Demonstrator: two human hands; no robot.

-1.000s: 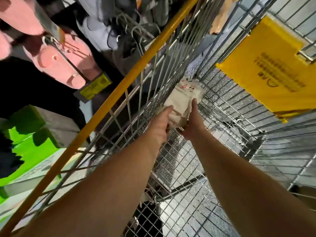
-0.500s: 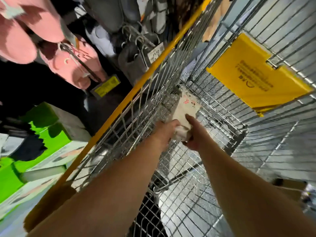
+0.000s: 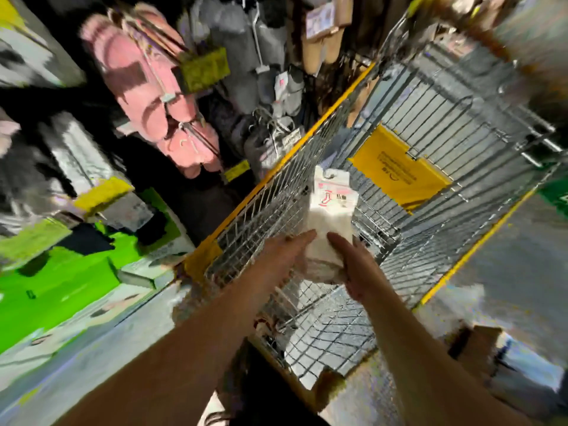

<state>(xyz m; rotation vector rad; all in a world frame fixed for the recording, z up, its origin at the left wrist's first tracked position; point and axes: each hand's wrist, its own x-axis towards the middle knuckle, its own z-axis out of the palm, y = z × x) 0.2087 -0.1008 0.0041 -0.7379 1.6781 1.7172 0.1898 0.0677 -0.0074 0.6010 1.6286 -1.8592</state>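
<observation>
From the camera on your head, you hold a pack of white socks (image 3: pixel 332 216) with both hands. Your left hand (image 3: pixel 285 253) grips the near left side of the pack. Its thumb lies on top and the other fingers are tucked under, where you cannot see them. Your right hand (image 3: pixel 353 265) grips the near right side the same way, thumb on top and the rest hidden below. So both sets of fingers are closed on the pack, not spread out. The pack is up in the air over the inside of a wire cart (image 3: pixel 436 96), close to the cart's left wall with the yellow rail (image 3: pixel 310 139) on top. The far end of the pack has a paper label with a little red sock drawn on it, and that end points away from you. A yellow sign (image 3: pixel 396 176) hangs on the far wall inside the cart, well apart from the pack. Outside the cart, to the left, fluffy pink slippers (image 3: pixel 144 96) hang on hooks, with grey slippers (image 3: pixel 270 47) beside them. Lower left there is a bright green box (image 3: pixel 61 281). The edges of the picture are blurry.
</observation>
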